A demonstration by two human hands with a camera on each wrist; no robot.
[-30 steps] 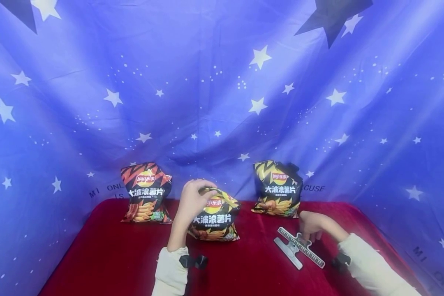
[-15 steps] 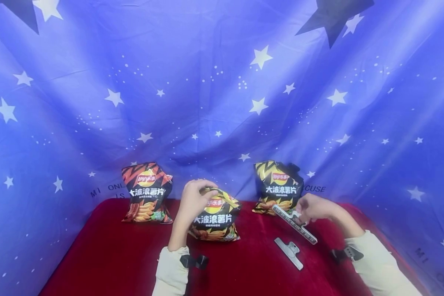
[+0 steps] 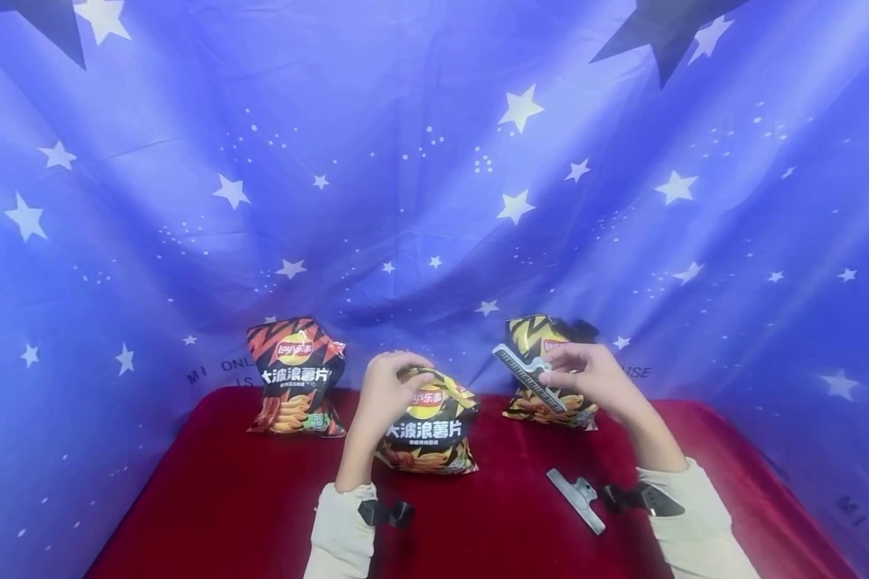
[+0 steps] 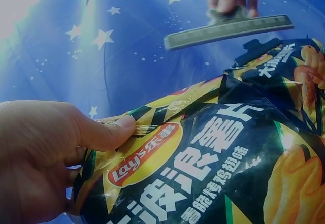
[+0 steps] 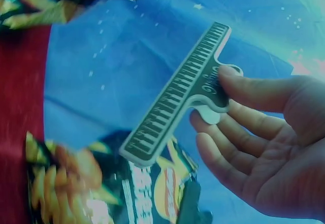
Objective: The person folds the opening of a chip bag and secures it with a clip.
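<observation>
My left hand [image 3: 391,394] pinches the folded top corner of a black and yellow chip bag [image 3: 426,434] that stands on the red table; in the left wrist view the thumb lies over the fold. My right hand [image 3: 594,374] holds a long clip [image 5: 177,97] with a piano-key pattern, thumb on one side of its handle and fingers on the other. The clip is raised in front of a second yellow chip bag [image 3: 517,334], to the right of the bag in my left hand. That second bag has a black clip [image 4: 258,51] on its top.
Another long metal clip [image 3: 575,500] lies on the red tablecloth [image 3: 500,523], near my right wrist. At the back left stands a red and black chip bag [image 3: 293,386]. A blue star-patterned curtain [image 3: 405,201] hangs behind the table.
My right hand has lifted the piano-key clip off the table and carried it up and left toward the middle bag. The left hand keeps its pinch on that bag.
</observation>
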